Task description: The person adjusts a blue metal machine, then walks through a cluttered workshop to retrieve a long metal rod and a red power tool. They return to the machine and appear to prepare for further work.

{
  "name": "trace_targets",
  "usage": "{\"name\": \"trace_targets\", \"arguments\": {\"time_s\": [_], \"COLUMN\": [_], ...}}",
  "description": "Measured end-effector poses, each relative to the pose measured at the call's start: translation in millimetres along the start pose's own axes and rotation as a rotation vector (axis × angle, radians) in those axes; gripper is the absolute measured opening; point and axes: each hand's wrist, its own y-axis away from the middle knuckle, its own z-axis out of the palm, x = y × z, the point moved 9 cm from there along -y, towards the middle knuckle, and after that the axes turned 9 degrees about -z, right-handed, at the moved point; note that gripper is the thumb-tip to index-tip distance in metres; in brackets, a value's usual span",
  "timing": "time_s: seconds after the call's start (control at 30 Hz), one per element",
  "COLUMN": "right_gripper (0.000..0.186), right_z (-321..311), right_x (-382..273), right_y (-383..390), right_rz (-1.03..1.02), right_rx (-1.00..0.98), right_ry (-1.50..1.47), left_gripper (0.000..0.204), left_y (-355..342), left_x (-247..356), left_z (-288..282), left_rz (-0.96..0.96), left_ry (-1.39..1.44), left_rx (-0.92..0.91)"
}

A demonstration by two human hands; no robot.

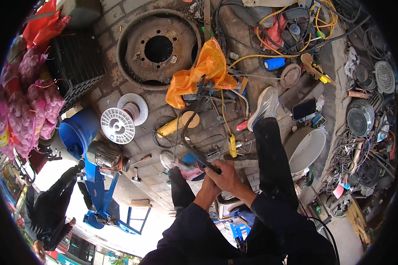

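My right hand (231, 177) is closed around the end of a thick dark cable (191, 148). Pressed against it, my left hand (207, 192) is closed too, its fingers partly hidden behind the right one. From my hands the cable curves up toward an orange plastic bag (200, 75) lying on the paving. Beside the cable lie a yellow tool body (169, 127) and a round tan disc (190, 119). Just beyond my hands, a pink and blue cloth-like thing (191, 171) lies near my left shoe (166, 160).
A rusty wheel rim (128, 53) and a wire spool (118, 126) lie ahead. Left are a blue bucket (78, 128), an electric motor (105, 155) and a black crate (77, 64). Right are a grey basin (306, 150), a phone (304, 109) and tangled cables. Another person (48, 207) stands far left.
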Motion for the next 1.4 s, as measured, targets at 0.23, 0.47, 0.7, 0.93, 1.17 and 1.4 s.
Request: {"name": "trace_targets", "arguments": {"time_s": [0.23, 0.47, 0.7, 0.93, 1.17, 1.4], "right_gripper": [0.025, 0.026, 0.033, 0.028, 0.024, 0.027], "right_z": [-57, -35, -34, -40, -26, -7], "right_x": [-43, -49, -51, -54, -39, -30], "right_y": [4, -3, -4, -7, 1, 8], "right_rz": [-0.228, -0.017, 0.107, 0.008, 0.004, -0.002], "right_rx": [0.272, 0.062, -0.037, 0.027, 0.068, 0.017], "right_ry": [0.281, 0.062, -0.027, 0.065, 0.080, 0.115], "left_gripper": [0.032, 0.050, 0.050, 0.030, 0.030, 0.037], "left_y": [120, 73, -55, -31, 56, 108], "left_x": [220, 440, 451, 437, 413, 400], "left_z": [-15, 210, 237, 232, 154, 36], "left_rz": [0.420, 1.281, 0.651, 1.063, 1.163, 1.086], "left_ry": [-1.199, -1.605, -2.058, -2.066, -1.936, -1.631], "left_rx": [0.923, 0.754, 1.127, 0.990, 0.871, 0.863]}}
